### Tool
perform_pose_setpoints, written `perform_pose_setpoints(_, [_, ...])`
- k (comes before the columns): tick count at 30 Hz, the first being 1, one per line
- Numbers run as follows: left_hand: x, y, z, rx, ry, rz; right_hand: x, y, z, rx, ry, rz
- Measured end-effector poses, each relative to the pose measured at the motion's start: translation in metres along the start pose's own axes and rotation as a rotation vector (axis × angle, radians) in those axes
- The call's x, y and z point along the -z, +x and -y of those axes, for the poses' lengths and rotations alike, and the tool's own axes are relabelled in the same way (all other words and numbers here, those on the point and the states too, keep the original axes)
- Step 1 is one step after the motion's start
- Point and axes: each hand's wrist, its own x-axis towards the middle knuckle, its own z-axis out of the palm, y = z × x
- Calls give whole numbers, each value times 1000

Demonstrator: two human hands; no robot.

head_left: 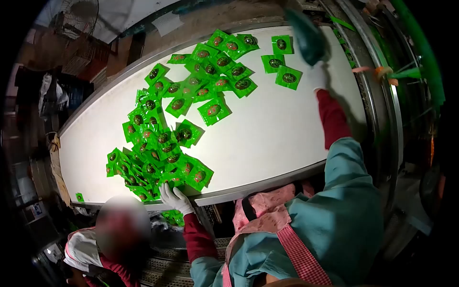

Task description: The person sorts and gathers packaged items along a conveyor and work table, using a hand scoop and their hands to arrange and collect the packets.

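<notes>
My right hand [316, 75], in a white glove, reaches to the far right of the white table [267, 129]. It is closed on a dark green, scoop-shaped tool [306, 38], blurred by motion. Just left of the tool lie green packets [288, 77] with dark oval prints. My left hand [176, 198], gloved too, is at the near edge with fingers stretched out against a pile of green packets [153, 167]. It holds nothing that I can see. More packets [213, 111] spread in a loose band from this pile up to the far side.
Metal rails and rollers [368, 95] run along the right end, with green packets beside them. Another person [86, 248] is at the lower left, below the near edge. More green packets [173, 217] show beneath that edge. A single small packet [80, 196] lies at the left corner.
</notes>
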Motion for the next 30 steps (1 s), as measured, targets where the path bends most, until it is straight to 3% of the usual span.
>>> perform_pose_setpoints(1, [0,2,-2,-4,10,21,-5,8,-22,-182,133,44])
perform_pose_setpoints(3, [1,0,-3,2,27,42,-17,15,-40,-337,189,97])
perform_pose_setpoints(6, [1,2,-3,12,52,53,-31,17,-22,-341,136,131])
perform_pose_setpoints(10, [1,6,-9,15,76,80,-39,-20,65,-6,-64,99])
perform_pose_setpoints(16, [5,6,-9,16,93,118,8,-113,171,498,251,197])
perform_pose_setpoints(18, [2,4,-6,20,89,104,23,-117,175,422,752,232])
perform_pose_setpoints(20, [3,4,-2,21,86,101,32,-100,154,464,646,316])
perform_pose_setpoints(22, [2,4,-2,32,71,115,40,-77,123,251,745,284])
perform_pose_setpoints(23, [2,4,-2,50,77,114,41,-64,104,1,946,169])
perform_pose_setpoints(27, [3,9,-4,74,37,102,27,24,42,-56,679,2])
perform_pose_setpoints(30, [6,10,-6,99,4,140,38,79,81,43,579,-10])
